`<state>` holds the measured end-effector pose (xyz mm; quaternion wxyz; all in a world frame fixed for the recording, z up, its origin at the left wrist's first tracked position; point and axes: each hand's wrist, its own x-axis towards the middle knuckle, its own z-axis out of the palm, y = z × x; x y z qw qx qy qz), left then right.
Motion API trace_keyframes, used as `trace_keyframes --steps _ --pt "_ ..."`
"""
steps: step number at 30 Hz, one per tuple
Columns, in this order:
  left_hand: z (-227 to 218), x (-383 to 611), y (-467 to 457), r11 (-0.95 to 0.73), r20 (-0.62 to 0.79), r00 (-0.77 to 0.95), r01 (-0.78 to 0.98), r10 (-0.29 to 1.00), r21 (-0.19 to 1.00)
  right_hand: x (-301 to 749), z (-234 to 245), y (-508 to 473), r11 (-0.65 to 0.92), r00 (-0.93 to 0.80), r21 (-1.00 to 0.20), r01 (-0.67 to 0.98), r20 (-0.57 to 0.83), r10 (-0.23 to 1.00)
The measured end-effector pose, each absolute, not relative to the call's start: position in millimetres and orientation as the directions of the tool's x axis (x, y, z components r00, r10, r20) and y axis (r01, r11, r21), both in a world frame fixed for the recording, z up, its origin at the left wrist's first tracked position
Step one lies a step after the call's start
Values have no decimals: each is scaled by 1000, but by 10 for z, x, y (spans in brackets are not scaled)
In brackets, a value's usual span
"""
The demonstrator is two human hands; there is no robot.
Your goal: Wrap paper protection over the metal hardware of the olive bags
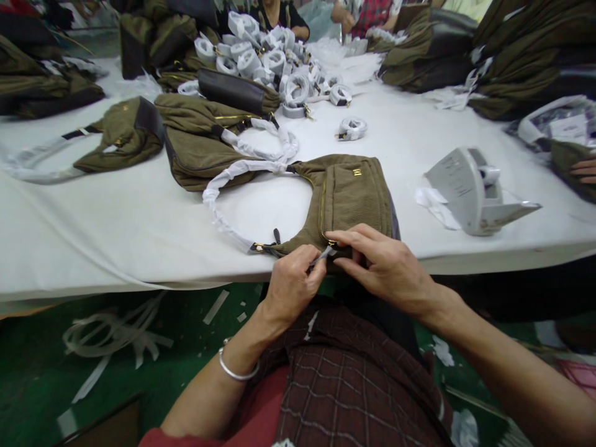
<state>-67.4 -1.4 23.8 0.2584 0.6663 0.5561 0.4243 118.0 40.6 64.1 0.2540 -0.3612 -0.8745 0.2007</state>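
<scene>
An olive corduroy handbag (358,198) lies on its side at the table's front edge, its gold emblem facing up. Its handle (218,192), wrapped in white paper, curves out to the left. My left hand (298,279) is closed in a pinch on a small whitish strip (321,256) by the end of the pocket's gold zipper (323,211). My right hand (382,261) rests against the bag at the same zipper end, thumb and fingers curled around that edge. What the right fingertips grip, if anything, is partly hidden.
A grey tape dispenser (470,186) stands to the right. More olive bags (200,136) lie left and behind, near a heap of white-wrapped rolled straps (265,56). Bag piles (428,49) sit at the back right. Other people work across the table (116,242).
</scene>
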Motion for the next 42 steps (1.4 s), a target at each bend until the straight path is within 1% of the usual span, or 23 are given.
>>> trace_keyframes --steps 2,4,6,8,9,11,13,15,17,18,20,22,24,26,29,31,34,37,39,40,42 --pt "263 -671 -17 -218 248 -11 446 969 868 1151 600 457 750 -663 -430 503 365 654" --pt "286 -676 -11 -137 162 -49 327 986 935 1124 556 491 799 -687 -363 479 412 599" --pt "282 -679 9 28 -21 -48 163 999 986 1101 519 504 819 -686 -334 467 448 574" --pt "241 -675 42 234 -234 8 -47 972 971 1082 482 500 820 -656 -333 465 493 572" --pt "211 -670 62 319 -314 57 -165 948 933 1074 461 493 816 -631 -337 470 518 577" --pt "152 -658 104 428 -392 172 -394 904 814 1064 413 473 801 -577 -344 490 561 594" --pt "115 -654 144 504 -406 301 -553 863 663 1070 356 446 797 -548 -321 511 594 590" --pt "112 -660 176 575 -410 406 -635 816 516 1094 298 415 817 -574 -256 517 605 553" --pt "130 -671 195 617 -414 465 -671 782 411 1133 251 382 838 -618 -200 507 593 516" --pt "140 -676 199 622 -416 474 -683 776 383 1155 239 369 846 -635 -192 497 584 506" --pt "151 -683 201 611 -418 462 -699 782 372 1198 246 358 852 -627 -223 473 594 503" --pt "148 -684 198 593 -420 437 -704 795 390 1231 296 381 847 -581 -269 458 631 514" --pt "138 -683 195 577 -416 418 -708 807 407 1242 372 439 840 -543 -276 467 661 519" --pt "132 -683 194 566 -417 404 -711 814 418 1223 449 518 847 -568 -227 480 656 497" --pt "135 -685 187 567 -439 390 -711 810 416 1149 534 632 887 -688 -118 447 589 425" --pt "141 -688 177 578 -456 395 -717 797 390 1090 566 684 909 -760 -43 414 534 371" --pt "140 -686 168 600 -473 424 -732 772 323 1014 573 722 918 -815 58 393 484 318" --pt "132 -668 176 619 -476 456 -738 752 269 956 517 724 901 -818 110 419 476 322" --pt "123 -648 182 612 -472 451 -743 757 272 924 462 713 884 -804 117 452 484 347" --pt "117 -638 178 604 -471 438 -740 766 295 912 440 708 875 -794 108 471 485 367" --pt "91 -618 146 583 -459 399 -713 794 390 906 434 710 858 -772 49 511 465 433"
